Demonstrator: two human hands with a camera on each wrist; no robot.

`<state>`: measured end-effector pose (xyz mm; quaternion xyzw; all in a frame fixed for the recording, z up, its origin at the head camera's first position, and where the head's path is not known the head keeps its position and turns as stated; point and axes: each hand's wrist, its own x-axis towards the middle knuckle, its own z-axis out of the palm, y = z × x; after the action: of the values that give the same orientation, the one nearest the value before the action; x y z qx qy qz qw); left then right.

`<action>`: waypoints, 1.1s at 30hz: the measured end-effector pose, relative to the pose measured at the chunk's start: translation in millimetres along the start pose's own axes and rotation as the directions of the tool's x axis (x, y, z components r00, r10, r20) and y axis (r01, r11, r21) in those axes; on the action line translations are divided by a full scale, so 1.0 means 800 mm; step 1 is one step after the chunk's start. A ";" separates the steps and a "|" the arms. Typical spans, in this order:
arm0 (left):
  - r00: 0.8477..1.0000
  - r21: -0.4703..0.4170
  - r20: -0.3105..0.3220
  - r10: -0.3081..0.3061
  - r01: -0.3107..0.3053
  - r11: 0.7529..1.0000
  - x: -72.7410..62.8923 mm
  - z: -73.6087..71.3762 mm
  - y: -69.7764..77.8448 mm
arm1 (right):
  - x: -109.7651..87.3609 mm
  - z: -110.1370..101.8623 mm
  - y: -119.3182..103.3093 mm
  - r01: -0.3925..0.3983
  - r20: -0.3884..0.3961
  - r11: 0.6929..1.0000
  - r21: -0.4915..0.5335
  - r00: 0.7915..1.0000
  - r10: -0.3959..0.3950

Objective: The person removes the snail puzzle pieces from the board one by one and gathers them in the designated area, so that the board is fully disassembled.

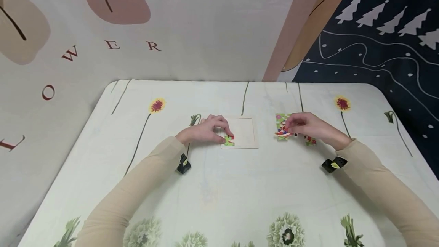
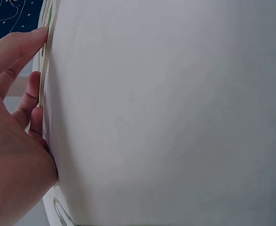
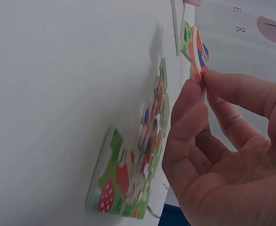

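Note:
A flat, pale puzzle tray [image 1: 245, 134] lies on the table near the middle. In its lower left corner is a green and red puzzle piece [image 1: 229, 142]. My left hand [image 1: 207, 129] has its thumb and forefinger at two sides of that piece; its other fingers touch the tray edge in the left wrist view. To the right, my right hand [image 1: 306, 125] pinches a striped red, white and blue puzzle piece [image 3: 197, 54] between thumb and forefinger, raised off the table. Colourful loose puzzle pieces [image 3: 123, 181] lie below the right hand, partly hidden by it in the head view.
The table wears a white cloth [image 1: 219, 190] printed with flowers. A pale lettered drape [image 1: 205, 29] hangs behind it, with a dark blue tree-print cloth [image 1: 370, 56] at the right. A black wrist camera [image 1: 184, 165] sits below the left wrist, another [image 1: 334, 164] below the right.

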<state>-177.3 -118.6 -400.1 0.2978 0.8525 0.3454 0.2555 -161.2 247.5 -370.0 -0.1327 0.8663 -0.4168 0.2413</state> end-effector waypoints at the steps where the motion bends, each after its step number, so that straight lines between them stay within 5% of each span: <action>1: 1.000 0.004 0.000 0.001 -0.001 1.000 0.001 0.000 0.000 | -0.001 -0.001 0.001 -0.003 -0.002 1.000 0.003 1.000 0.003; 19: 1.000 -0.009 0.002 0.031 -0.031 0.999 0.002 0.001 -0.001 | -0.017 -0.011 0.020 -0.023 -0.031 0.998 -0.050 0.999 0.022; 33: 1.000 0.014 0.010 -0.017 0.017 1.000 0.000 -0.001 0.000 | -0.025 -0.013 0.031 -0.015 -0.021 0.999 -0.047 1.000 0.014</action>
<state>-177.7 -118.9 -399.6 0.2940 0.8562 0.3356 0.2606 -150.5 277.8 -377.9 -0.1279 0.8792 -0.3958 0.2323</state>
